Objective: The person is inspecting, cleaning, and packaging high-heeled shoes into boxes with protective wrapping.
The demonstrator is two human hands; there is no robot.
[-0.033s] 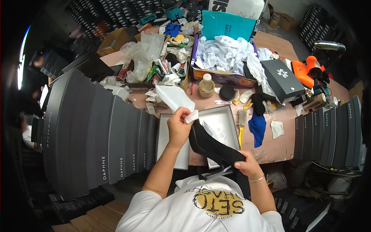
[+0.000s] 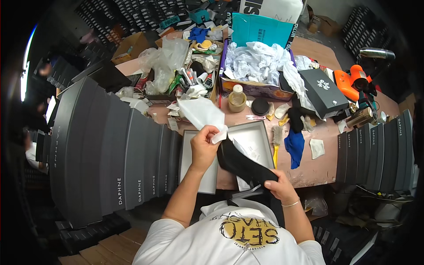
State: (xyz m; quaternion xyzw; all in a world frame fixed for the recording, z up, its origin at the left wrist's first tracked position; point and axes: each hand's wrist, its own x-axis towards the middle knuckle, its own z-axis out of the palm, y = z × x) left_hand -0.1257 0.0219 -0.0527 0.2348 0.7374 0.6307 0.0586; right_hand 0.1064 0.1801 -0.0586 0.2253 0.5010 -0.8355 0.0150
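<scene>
My left hand is closed in a pinch on a thin white sheet, which looks like wrapping paper or a soft bag. The sheet's folded edge lies against the far end of a black shoe. At the shoe's near right end, my right hand grips it with thumb and fingers. The shoe is tilted above an open grey-edged shoebox with white paper inside. Beside it, under my left forearm, is a second shallow box part, perhaps the lid.
Stacked dark shoeboxes stand left and right. Ahead are a carton of crumpled tissue, a small jar, a yellow-handled brush, a blue cloth and an orange heat gun or dryer.
The black shoe has turned slightly in my hands, and its broad side shows more. The white sheet and my left fingers have shifted slightly to the right and nearer me.
</scene>
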